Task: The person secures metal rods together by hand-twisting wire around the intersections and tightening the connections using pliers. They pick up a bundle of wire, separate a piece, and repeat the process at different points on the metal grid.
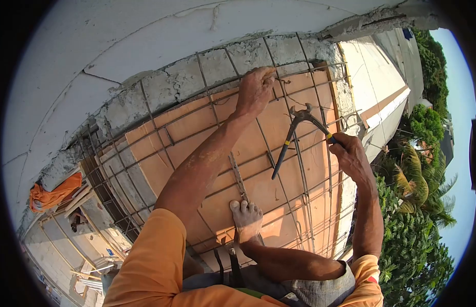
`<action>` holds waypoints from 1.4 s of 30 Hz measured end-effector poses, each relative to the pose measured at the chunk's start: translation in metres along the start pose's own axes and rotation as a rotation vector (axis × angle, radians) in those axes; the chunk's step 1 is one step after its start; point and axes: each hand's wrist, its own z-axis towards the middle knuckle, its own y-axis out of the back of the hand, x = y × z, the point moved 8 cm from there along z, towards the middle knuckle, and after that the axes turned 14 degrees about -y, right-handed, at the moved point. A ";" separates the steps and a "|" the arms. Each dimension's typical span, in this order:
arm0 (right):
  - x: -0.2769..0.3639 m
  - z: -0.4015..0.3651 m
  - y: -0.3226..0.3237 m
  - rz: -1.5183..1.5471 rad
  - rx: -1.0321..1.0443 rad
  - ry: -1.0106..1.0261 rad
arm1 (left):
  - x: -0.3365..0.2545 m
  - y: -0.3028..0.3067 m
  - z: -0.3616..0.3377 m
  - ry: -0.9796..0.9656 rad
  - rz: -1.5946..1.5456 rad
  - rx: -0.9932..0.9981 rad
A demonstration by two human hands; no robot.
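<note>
My left hand (256, 91) reaches to the upper part of the rebar grid (209, 97), its fingers pinched together at a bar; whether a thin wire is between them is too small to tell. My right hand (349, 156) grips one handle of the pincers (301, 116). Their jaws are spread over the grid and the other handle hangs free, pointing down and left. Thin tie wires stick out around the crossings near the pincers' jaws. Under the bars lies an orange-brown board (197, 128).
A bare foot (247, 217) stands on the board among the bars. A rough concrete wall (145, 30) runs along the top. At the lower left are an orange cloth (56, 192) and wooden strips. Beyond the right edge are a roof (373, 71) and trees (412, 250) below.
</note>
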 end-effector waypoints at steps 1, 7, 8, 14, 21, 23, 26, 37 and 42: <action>0.002 0.011 0.004 -0.019 0.005 -0.019 | -0.005 0.002 -0.016 0.087 -0.065 -0.064; 0.023 0.041 0.048 -0.126 0.071 -0.043 | -0.006 -0.069 -0.093 0.593 -0.649 -0.033; 0.007 0.045 0.061 -0.071 0.001 -0.039 | -0.009 -0.090 -0.100 0.752 -0.894 -0.025; -0.024 0.045 0.081 0.118 0.130 -0.211 | 0.007 -0.144 -0.082 0.984 -1.148 -0.279; -0.006 0.063 0.065 -0.029 0.215 -0.103 | 0.010 -0.154 -0.062 0.671 -1.454 -0.293; 0.019 0.058 0.067 -0.114 0.181 -0.045 | 0.003 -0.148 -0.059 0.626 -1.494 -0.330; 0.064 0.048 0.067 -0.244 0.164 0.014 | 0.005 -0.148 -0.070 0.713 -1.472 -0.184; 0.087 0.119 0.040 -0.361 0.293 -0.071 | 0.002 -0.134 -0.082 0.848 -1.591 -0.035; 0.078 0.146 0.029 -0.495 0.340 -0.002 | 0.000 -0.139 -0.081 0.775 -1.814 -0.017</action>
